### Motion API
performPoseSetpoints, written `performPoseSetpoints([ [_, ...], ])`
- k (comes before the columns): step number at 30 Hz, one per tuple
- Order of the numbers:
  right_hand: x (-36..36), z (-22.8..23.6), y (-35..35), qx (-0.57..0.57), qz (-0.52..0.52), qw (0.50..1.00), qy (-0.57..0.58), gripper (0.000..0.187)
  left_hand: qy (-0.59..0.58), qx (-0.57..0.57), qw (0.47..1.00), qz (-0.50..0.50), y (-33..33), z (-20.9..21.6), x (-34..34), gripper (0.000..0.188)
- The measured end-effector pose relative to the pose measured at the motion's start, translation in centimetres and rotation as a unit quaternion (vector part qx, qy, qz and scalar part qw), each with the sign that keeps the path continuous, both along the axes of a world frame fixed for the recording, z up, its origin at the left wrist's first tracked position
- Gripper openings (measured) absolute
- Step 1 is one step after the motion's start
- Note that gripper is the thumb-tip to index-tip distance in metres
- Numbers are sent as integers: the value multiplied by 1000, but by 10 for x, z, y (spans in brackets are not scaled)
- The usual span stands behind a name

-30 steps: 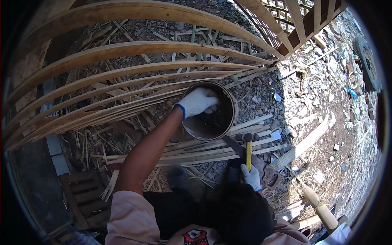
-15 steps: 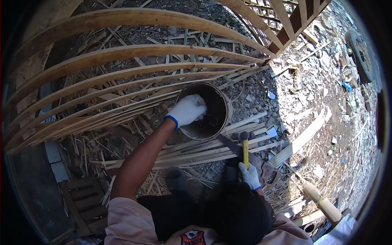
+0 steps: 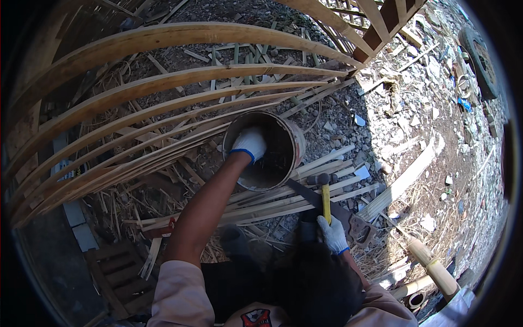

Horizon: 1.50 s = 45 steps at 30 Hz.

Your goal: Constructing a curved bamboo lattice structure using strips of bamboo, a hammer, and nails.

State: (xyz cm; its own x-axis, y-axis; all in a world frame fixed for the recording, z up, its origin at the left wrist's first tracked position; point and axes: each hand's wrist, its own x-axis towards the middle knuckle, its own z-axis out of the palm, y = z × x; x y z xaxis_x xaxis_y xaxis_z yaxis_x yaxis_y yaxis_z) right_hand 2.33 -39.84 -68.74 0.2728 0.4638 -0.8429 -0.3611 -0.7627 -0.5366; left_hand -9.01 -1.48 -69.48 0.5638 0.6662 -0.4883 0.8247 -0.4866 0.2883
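My left hand [image 3: 250, 144], in a white glove with a blue cuff, reaches down inside a round bucket [image 3: 298, 144]. Its fingers are blurred and turned away from view. Dark thin bits lie at the bucket's bottom, too small to name. Lower right, my right hand [image 3: 333, 234], gloved the same way, is closed around the yellow handle of a hammer [image 3: 326, 200], whose head points away from me. Beneath the hammer a handsaw [image 3: 306, 193] lies across pale bamboo strips [image 3: 261, 209], its handle right of my right hand.
Long curved wooden slats [image 3: 180, 34] span the left and far side, joining a dark red beam [image 3: 389, 27]. A slatted wooden piece [image 3: 122, 278] lies lower left. To the right are a split bamboo length [image 3: 406, 180], a bamboo pole [image 3: 436, 270], rubble and a tyre [image 3: 479, 62].
My left hand has gone deeper into the bucket, its fingers now smeared by motion. The view has shifted slightly. My right hand still holds the hammer in the same place.
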Motion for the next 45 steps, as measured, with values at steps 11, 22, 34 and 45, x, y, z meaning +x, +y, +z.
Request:
performPoseSetpoints([
  [11,3,5,4,-7,-1,1000,16,29,37,-57,987,-148,-47,10,-16,42],
  [22,2,1,2,-7,-7,1000,23,28,-26,-63,989,-132,-42,39,-29,32],
  [34,6,-2,-3,-17,14,1000,-4,31,13,-71,988,-139,-57,26,-8,42],
  [45,-1,-7,2,-7,16,1000,15,30,6,-50,998,-39,-56,-63,7,68],
])
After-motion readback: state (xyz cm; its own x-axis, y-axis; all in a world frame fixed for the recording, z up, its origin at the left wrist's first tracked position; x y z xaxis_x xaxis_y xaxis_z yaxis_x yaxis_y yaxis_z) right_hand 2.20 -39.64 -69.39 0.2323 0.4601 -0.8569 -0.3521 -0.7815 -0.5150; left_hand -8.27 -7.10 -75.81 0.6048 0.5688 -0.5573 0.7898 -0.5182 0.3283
